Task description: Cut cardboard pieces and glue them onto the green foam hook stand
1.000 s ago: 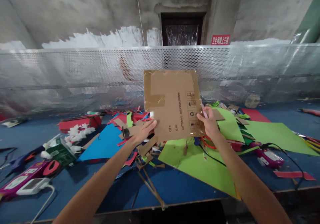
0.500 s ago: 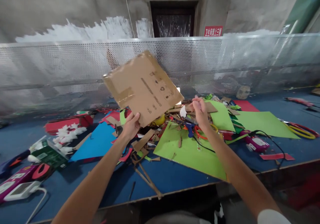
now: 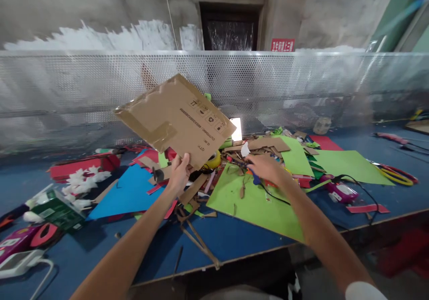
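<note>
A flat piece of printed brown cardboard with taped edges is raised and tilted over the table. My left hand grips its lower corner, thumb on the near face. Farther right, my right hand reaches palm down over the cluttered pile; its fingertips are mostly hidden. Just under it is a blue glue gun with an orange part and a black cord; whether the hand touches it I cannot make out. A green sheet lies below, and a torn white scrap rests by the fingers.
A blue sheet, a red box, white paper shapes and a green box lie leftward. Rightward are scissors and a purple power strip. A perforated metal screen stands behind the table, with a lit phone before it.
My right hand has lowered from above the pile to beside the glue gun, turning palm down. The cardboard has shifted slightly left and tipped flatter in my left hand.
</note>
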A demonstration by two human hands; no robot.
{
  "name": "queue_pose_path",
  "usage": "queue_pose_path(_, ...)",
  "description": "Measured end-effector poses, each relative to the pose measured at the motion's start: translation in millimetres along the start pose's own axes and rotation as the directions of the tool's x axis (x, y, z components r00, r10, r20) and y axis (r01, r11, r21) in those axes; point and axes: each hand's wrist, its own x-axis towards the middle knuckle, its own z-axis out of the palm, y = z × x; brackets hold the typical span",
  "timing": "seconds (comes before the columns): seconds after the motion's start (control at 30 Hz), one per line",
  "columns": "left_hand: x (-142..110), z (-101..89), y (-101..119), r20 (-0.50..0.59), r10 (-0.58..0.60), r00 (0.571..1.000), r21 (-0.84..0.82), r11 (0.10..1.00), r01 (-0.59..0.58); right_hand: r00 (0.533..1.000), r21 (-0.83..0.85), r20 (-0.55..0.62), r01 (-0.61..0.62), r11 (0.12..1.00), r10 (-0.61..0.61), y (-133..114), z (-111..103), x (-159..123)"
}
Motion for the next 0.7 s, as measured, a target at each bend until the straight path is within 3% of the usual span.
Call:
queue_pose_path(0.1, -3, 2.3, -3, -0.015, -0.025, 1.0, -0.001, 1.0, 0.025, 0.977, -0.088, 0.079, -0.191, 0.978, 0.198, 50, -10, -10)
queue_pose_path(0.2, -5, 5.3, -6, 0.016, -0.048, 0.999, -0.025, 0.998, 0.049, 0.955, -0.096, 0.181, -0.222, 0.97, 0.237, 77, -7, -13)
queue_pose_path(0.4, -10, 10.4, -9, 0.079, -0.028, 0.996, -0.121, 0.992, 0.038, 0.945, -0.105, 0.199, -0.241, 0.965, 0.258, 77, 0, -9)
queue_pose_path(0.53, -12, 11.6, -7, 0.088, 0.031, 0.996, -0.097, 0.995, -0.022, 0.951, -0.093, 0.165, -0.25, 0.964, 0.263, 71, -11, -17)
queue_pose_path(0.7, -16, 13.3, -8, 0.059, 0.024, 0.998, -0.041, 0.999, -0.021, 0.957, 0.008, 0.084, -0.278, 0.961, 0.277, 72, -28, -27)
